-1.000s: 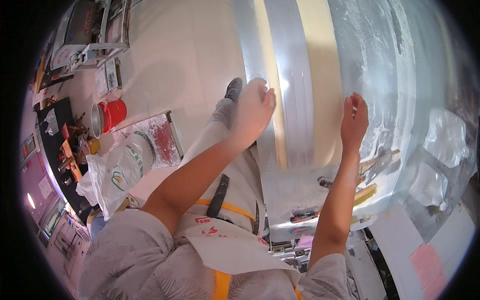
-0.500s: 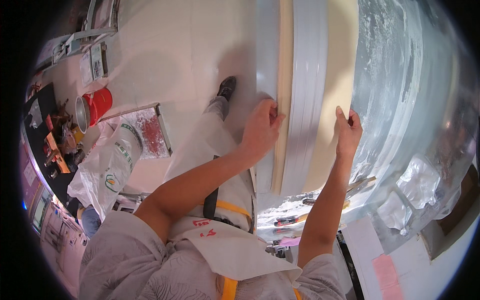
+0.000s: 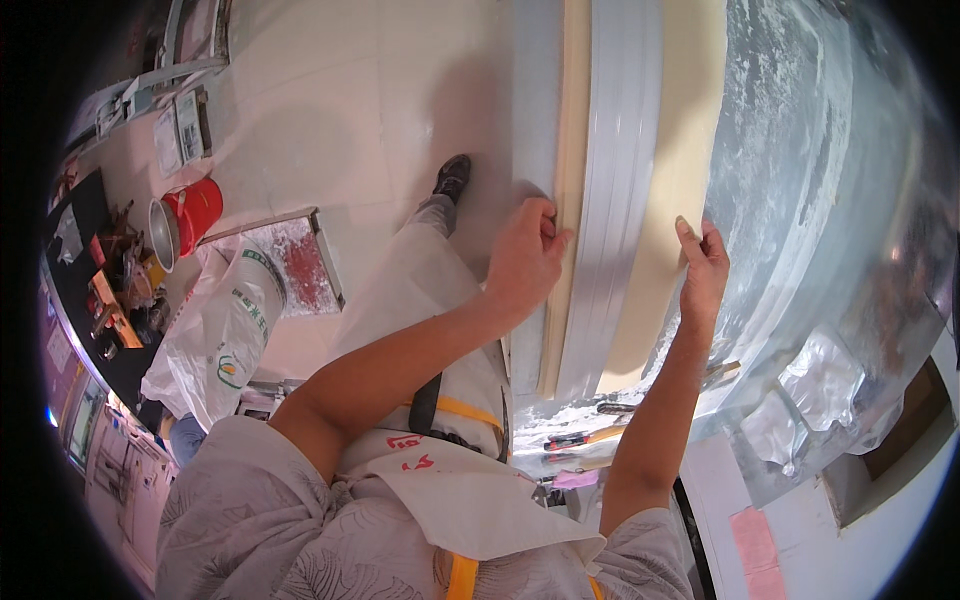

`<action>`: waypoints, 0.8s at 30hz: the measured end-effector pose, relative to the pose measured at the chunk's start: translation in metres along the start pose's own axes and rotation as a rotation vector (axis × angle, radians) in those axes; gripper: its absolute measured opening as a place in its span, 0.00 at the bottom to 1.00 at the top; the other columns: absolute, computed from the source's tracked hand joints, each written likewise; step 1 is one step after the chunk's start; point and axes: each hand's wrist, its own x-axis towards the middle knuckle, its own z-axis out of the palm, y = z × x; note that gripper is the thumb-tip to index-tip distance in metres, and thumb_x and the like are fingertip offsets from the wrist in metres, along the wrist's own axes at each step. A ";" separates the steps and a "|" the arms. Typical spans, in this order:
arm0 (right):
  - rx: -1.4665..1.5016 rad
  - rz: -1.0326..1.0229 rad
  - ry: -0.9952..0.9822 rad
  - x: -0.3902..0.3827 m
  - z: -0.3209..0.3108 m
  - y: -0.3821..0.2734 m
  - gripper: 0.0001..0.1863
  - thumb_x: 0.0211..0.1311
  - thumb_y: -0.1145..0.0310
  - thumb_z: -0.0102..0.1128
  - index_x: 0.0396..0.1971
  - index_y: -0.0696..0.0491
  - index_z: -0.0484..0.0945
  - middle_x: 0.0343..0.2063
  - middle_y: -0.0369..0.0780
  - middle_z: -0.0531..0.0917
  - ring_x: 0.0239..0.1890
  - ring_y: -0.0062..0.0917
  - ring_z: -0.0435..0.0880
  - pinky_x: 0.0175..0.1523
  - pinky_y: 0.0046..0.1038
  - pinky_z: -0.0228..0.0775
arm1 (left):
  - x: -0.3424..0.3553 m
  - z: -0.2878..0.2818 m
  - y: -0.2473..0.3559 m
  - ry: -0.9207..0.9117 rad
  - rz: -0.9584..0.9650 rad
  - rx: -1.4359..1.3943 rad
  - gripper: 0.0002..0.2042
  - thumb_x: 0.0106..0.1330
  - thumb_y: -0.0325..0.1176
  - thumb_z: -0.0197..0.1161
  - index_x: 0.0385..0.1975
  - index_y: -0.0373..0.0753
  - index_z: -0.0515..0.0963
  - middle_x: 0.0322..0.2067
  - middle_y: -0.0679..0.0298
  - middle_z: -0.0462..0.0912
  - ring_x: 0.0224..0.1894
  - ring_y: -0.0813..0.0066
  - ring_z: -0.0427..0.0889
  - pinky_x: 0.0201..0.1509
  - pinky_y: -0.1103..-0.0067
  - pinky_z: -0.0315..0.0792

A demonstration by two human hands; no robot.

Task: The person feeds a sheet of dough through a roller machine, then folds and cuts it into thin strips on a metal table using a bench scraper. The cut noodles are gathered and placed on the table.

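Observation:
A long cream sheet (image 3: pixel 690 120) lies lengthwise on the grey worktop, with a grey ribbed strip (image 3: pixel 622 130) running along it. Left of that strip shows a narrow cream band (image 3: pixel 572 130); whether it is the same sheet's other edge I cannot tell. My left hand (image 3: pixel 530 255) is closed at this band, thumb and fingertips pinching its edge. My right hand (image 3: pixel 705 270) pinches the cream sheet's right edge between thumb and fingers. Some fingertips are hidden behind the edges.
The white-smeared worktop (image 3: pixel 770 130) extends right. Red-and-black handled tools (image 3: pixel 568 441) lie near its front edge, with clear plastic bags (image 3: pixel 825 375) at lower right. On the floor at left are a red bucket (image 3: pixel 200 205), a white sack (image 3: pixel 235 330) and a framed, powder-dusted board (image 3: pixel 300 265).
My right hand has shifted slightly right with the cream sheet's edge. The sheet and strip sit a little further right and nearer me. My left hand has barely moved.

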 end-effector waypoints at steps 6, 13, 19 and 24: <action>-0.268 -0.104 0.042 0.002 -0.002 0.004 0.20 0.65 0.65 0.77 0.53 0.59 0.85 0.32 0.28 0.81 0.33 0.11 0.71 0.41 0.18 0.66 | -0.002 0.000 0.003 0.002 0.023 -0.042 0.14 0.64 0.23 0.74 0.45 0.36 0.76 0.35 0.59 0.77 0.29 0.68 0.81 0.36 0.74 0.78; -0.130 -0.075 -0.012 -0.002 0.010 -0.010 0.18 0.68 0.62 0.75 0.51 0.57 0.84 0.33 0.29 0.82 0.33 0.11 0.73 0.41 0.17 0.66 | 0.000 0.006 -0.005 0.062 0.124 -0.052 0.15 0.62 0.20 0.74 0.45 0.37 0.74 0.35 0.59 0.75 0.29 0.69 0.78 0.36 0.74 0.77; -0.203 -0.039 -0.066 0.017 0.013 -0.020 0.19 0.72 0.57 0.73 0.50 0.56 0.84 0.39 0.30 0.85 0.40 0.12 0.77 0.48 0.19 0.68 | 0.005 -0.003 0.008 -0.010 -0.003 -0.122 0.13 0.64 0.21 0.73 0.43 0.36 0.76 0.36 0.58 0.78 0.31 0.69 0.81 0.36 0.75 0.78; -0.094 -0.179 -0.012 0.012 0.032 -0.020 0.20 0.73 0.55 0.71 0.52 0.56 0.84 0.41 0.29 0.84 0.41 0.13 0.75 0.47 0.19 0.67 | 0.007 0.000 0.004 0.065 0.065 -0.129 0.11 0.64 0.23 0.74 0.42 0.35 0.78 0.36 0.59 0.80 0.31 0.70 0.83 0.37 0.75 0.79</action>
